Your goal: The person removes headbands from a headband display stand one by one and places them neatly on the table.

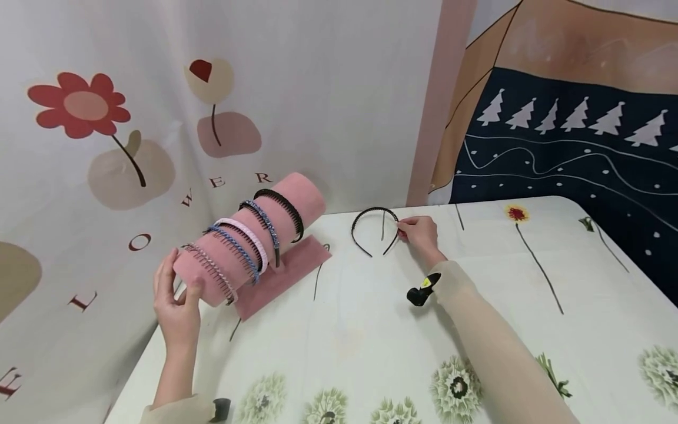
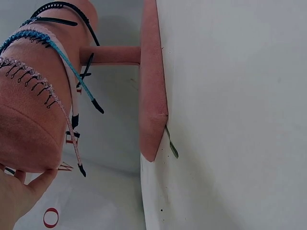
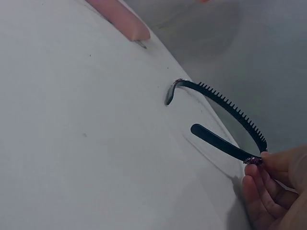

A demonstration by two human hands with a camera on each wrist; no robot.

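My left hand [image 1: 177,309] grips the near end of a padded pink headband stand [image 1: 309,199], thumb on one side and fingers round the other. Several toothed headbands circle its roll, among them a black one [image 1: 288,206], a white one [image 1: 248,234] and a pink braided one [image 2: 56,98]. The stand's flat pink base [image 1: 296,274] rests on the table. To its right, my right hand [image 1: 421,234] pinches one side of a loose black headband [image 1: 375,209] between thumb and fingers. In the right wrist view, this headband [image 3: 225,103] shows its teeth and a dark glittery patch by the fingertips.
A white cloth with printed flowers covers the table [image 1: 349,335]. Behind it hangs a pale flower-printed curtain [image 1: 339,106], with a dark tree-patterned cloth [image 1: 567,141] at the right. The stand is close to the table's left edge.
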